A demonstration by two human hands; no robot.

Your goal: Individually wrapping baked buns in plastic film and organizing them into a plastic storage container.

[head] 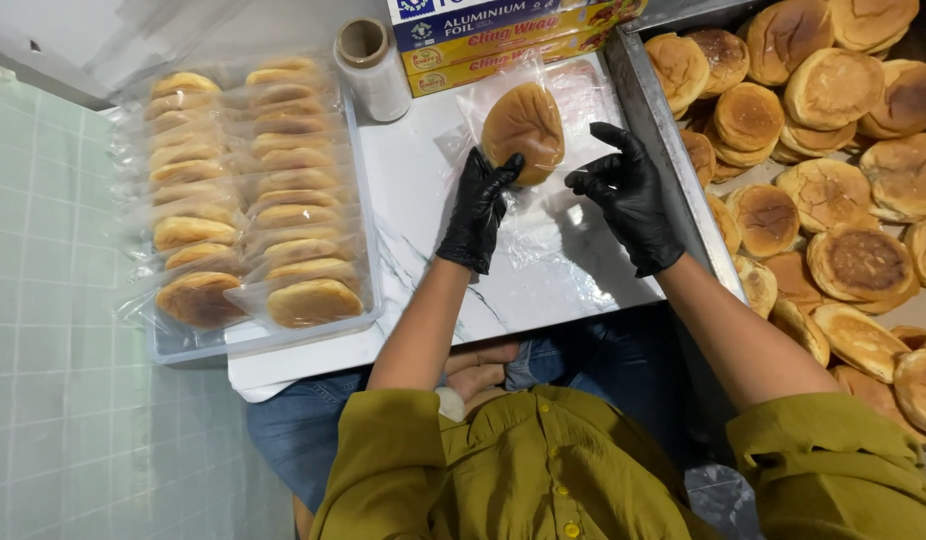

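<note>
A golden-brown bun (524, 127) lies on a sheet of clear plastic wrap (558, 215) spread over a white marble-look board (423, 190). My left hand (476, 208), in a black glove, touches the bun's lower left edge with its fingertips. To the right of the bun my right hand (628, 193), also in a black glove, hovers over the wrap with thumb and finger pinched close together; whether it grips the film I cannot tell.
A clear tray (183, 345) on the left holds two rows of wrapped buns (253, 190). A roll of clear wrap (372, 68) and boxes of foil and wrap (493, 35) stand at the back. A metal tray (655, 115) on the right is piled with unwrapped buns (833, 180).
</note>
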